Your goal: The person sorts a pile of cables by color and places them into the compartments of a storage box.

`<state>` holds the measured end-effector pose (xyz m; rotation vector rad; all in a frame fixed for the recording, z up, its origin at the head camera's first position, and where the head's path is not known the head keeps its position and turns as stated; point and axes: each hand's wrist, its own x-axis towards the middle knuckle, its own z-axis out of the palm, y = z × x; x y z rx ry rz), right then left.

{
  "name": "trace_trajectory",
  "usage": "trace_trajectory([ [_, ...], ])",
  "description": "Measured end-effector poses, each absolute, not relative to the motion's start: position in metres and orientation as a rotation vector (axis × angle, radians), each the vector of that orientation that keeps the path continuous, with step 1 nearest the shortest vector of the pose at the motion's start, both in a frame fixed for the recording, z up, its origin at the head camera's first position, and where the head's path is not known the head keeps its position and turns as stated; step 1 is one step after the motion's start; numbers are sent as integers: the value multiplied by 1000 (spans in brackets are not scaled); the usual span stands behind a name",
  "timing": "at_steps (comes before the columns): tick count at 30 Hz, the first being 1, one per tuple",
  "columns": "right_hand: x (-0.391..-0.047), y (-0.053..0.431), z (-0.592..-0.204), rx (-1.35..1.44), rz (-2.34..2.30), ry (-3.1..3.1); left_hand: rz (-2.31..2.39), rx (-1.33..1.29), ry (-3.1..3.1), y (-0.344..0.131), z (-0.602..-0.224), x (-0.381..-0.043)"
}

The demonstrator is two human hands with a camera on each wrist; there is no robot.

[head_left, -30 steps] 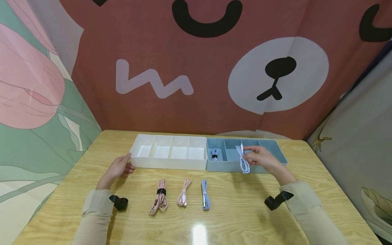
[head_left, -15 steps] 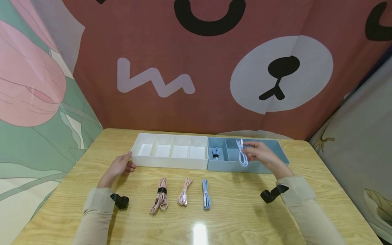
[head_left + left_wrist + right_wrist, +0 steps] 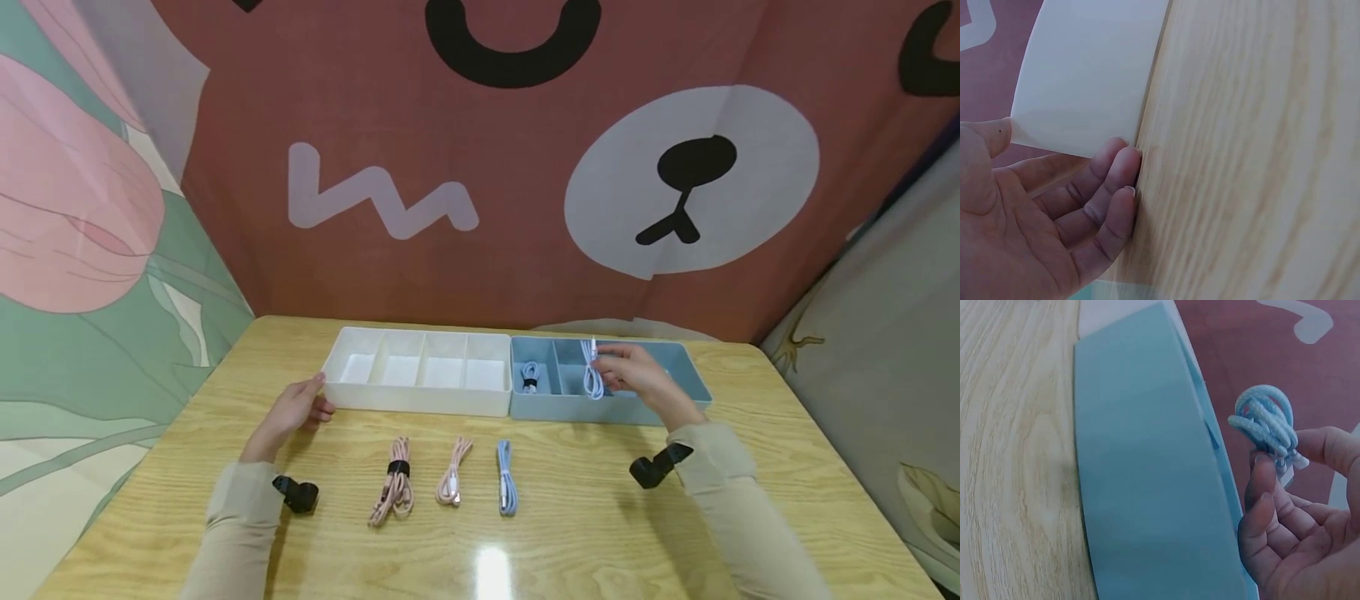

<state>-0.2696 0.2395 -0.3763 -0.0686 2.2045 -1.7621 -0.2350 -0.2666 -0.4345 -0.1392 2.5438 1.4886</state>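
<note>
A coiled light-blue charging cable [image 3: 591, 377] is pinched between the thumb and fingers of my right hand [image 3: 633, 372]. It hangs over the blue divided box [image 3: 562, 408], overlapping the compartments right of the leftmost one. The right wrist view shows the cable's loops [image 3: 1266, 422] above the box rim, with a white plug end below them. My left hand [image 3: 295, 408] touches the left end of the white divided box [image 3: 420, 397]. Its thumb meets the top corner, and its loosely bent fingers [image 3: 1124, 165] lie by the lower corner of the end wall.
Another blue cable with a black strap [image 3: 530, 379] lies in the blue box's leftmost compartment. In front of the boxes lie a strapped pink cable [image 3: 397, 479], a smaller pink cable [image 3: 452, 479] and a blue cable [image 3: 506, 479] on the wooden table [image 3: 577, 533].
My right hand has shifted slightly left and farther back over the blue box, carrying the coiled cable with it. My left hand stays at the white box's end.
</note>
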Motion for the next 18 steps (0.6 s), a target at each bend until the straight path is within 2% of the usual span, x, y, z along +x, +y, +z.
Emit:
trace_trajectory([
  [11,-273,239,-384,51,-1786,2296,1496,-130,2554,-266,-436,-236],
  [18,-271,239,-386,25,-1756,2355,1490,-134,2563,-267,-438,-236],
])
